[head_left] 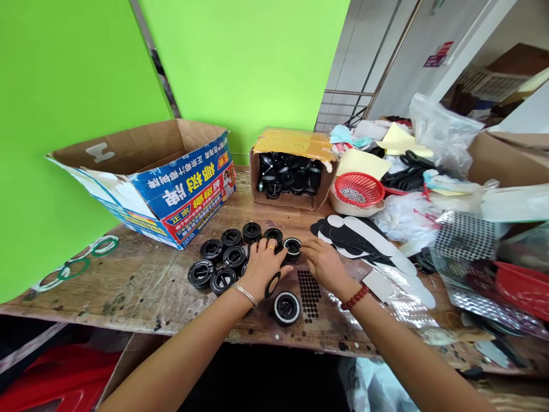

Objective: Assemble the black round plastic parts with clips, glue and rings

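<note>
My left hand (263, 266) reaches over a cluster of black round caps (234, 257), its fingers spread and stretched across the nearest ones. A flat black disc (273, 284) sits against the base of its thumb. At the right end of the cluster is a black cap with a pale ring (292, 247). My right hand (323, 263) has its fingertips together at that cap's right edge; its thumb is partly hidden. Nearer me stands another pale-ringed cap (286, 308), untouched. Small black dots in rows (309, 294) lie to its right.
A large open carton (189, 183) stands at the back left. Beside it, a smaller box (257, 191) holds many black parts. A red basket (358, 186), black and white insole-shaped sheets (364, 243) and plastic bags (407, 214) crowd the right. Green and white rings (77, 268) lie left.
</note>
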`<action>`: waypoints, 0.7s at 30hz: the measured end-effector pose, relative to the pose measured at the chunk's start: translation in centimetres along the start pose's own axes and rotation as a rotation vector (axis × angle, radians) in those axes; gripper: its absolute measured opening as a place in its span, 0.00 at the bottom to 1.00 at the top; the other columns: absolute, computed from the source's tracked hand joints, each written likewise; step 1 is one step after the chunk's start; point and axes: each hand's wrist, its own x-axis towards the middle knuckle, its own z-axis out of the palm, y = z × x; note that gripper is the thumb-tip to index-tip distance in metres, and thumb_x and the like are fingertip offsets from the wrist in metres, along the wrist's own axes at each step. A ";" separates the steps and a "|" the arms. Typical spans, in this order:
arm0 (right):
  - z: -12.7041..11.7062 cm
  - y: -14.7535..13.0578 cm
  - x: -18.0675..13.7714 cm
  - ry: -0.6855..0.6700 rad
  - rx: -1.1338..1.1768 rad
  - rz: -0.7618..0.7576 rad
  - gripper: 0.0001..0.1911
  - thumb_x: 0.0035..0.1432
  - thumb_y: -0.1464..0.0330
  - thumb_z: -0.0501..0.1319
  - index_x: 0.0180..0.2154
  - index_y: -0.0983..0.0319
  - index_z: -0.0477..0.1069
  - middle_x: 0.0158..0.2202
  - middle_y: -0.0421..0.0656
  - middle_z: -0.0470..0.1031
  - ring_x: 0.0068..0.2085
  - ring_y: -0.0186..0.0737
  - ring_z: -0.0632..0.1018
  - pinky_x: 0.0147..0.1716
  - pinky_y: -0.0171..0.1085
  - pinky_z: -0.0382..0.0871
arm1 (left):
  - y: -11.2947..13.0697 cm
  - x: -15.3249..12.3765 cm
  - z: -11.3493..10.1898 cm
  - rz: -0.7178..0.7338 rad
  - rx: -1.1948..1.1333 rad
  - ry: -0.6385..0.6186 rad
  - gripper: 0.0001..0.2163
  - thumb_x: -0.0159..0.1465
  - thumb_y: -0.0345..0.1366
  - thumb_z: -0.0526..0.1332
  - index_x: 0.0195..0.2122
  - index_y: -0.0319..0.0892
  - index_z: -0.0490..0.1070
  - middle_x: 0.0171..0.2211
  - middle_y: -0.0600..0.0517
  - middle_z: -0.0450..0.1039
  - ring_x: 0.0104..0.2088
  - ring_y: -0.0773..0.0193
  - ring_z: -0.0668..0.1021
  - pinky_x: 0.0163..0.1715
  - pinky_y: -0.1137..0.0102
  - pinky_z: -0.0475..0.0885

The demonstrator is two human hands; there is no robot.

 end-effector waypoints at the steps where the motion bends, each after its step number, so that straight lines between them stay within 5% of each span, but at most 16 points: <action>1: -0.1 -0.2 0.0 -0.027 -0.034 0.013 0.13 0.62 0.77 0.55 0.41 0.64 0.77 0.45 0.51 0.79 0.49 0.49 0.72 0.48 0.47 0.68 | 0.0 0.0 0.1 0.004 0.012 -0.002 0.22 0.67 0.49 0.56 0.59 0.47 0.69 0.54 0.39 0.66 0.53 0.45 0.66 0.49 0.54 0.63; 6: -0.5 -1.5 0.2 -0.094 -0.053 0.074 0.14 0.60 0.79 0.55 0.41 0.65 0.77 0.46 0.52 0.78 0.51 0.51 0.71 0.48 0.49 0.68 | 0.1 0.1 0.2 0.024 0.066 -0.013 0.23 0.66 0.48 0.58 0.60 0.46 0.68 0.53 0.38 0.67 0.52 0.44 0.67 0.48 0.54 0.63; 11: -1.6 -0.9 -2.7 0.019 0.112 0.147 0.22 0.56 0.80 0.54 0.51 0.64 0.74 0.52 0.51 0.76 0.53 0.48 0.72 0.54 0.50 0.67 | 0.1 0.1 0.1 0.037 0.066 0.018 0.21 0.65 0.48 0.59 0.57 0.46 0.70 0.53 0.38 0.67 0.53 0.43 0.67 0.48 0.52 0.63; 14: -3.5 1.3 -6.7 0.026 0.027 0.348 0.15 0.58 0.76 0.57 0.46 0.65 0.76 0.47 0.53 0.78 0.50 0.49 0.75 0.52 0.49 0.69 | 0.0 -0.1 -0.2 0.035 0.037 0.061 0.22 0.66 0.46 0.59 0.59 0.45 0.68 0.53 0.38 0.67 0.53 0.44 0.67 0.49 0.52 0.63; 18: -6.1 4.6 -11.9 -0.139 -0.168 0.675 0.13 0.55 0.70 0.65 0.44 0.67 0.76 0.42 0.56 0.79 0.46 0.54 0.77 0.46 0.48 0.71 | 0.9 -0.6 -0.7 0.047 -0.050 0.118 0.25 0.67 0.45 0.58 0.64 0.44 0.62 0.53 0.40 0.68 0.53 0.46 0.66 0.51 0.53 0.63; 21: -6.6 5.9 -13.6 -0.203 -0.178 0.758 0.15 0.53 0.69 0.67 0.42 0.69 0.75 0.40 0.56 0.79 0.44 0.54 0.78 0.43 0.45 0.71 | 2.3 -1.0 -0.9 0.081 -0.115 0.086 0.24 0.65 0.44 0.61 0.61 0.45 0.66 0.53 0.42 0.69 0.54 0.47 0.67 0.52 0.53 0.64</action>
